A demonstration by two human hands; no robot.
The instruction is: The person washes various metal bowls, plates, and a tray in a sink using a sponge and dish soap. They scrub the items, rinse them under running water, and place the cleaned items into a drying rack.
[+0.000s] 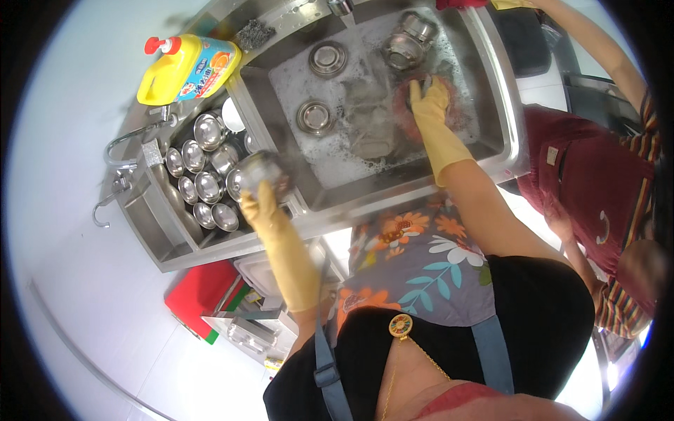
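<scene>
My left hand (260,208), in a yellow rubber glove, holds a shiny metal bowl (266,171), blurred, above the divider between two sink compartments. Beneath and left of it, several metal bowls (209,187) crowd the smaller compartment. My right hand (433,97), gloved the same way, presses down in the sudsy large sink basin (287,163) on a blurred red cloth (404,118); a dark shape shows under its fingers. Stacked metal vessels (405,50) sit just beyond that hand. Two round metal dishes (327,59) lie farther left in the suds.
A faucet (341,6) runs at the back rim. Steel wool (255,34) and a yellow detergent jug (187,69) with a red pump stand on the left ledge. Curved wall taps (118,150) jut in at far left. At right, a co-worker in a maroon apron (584,173) stands close.
</scene>
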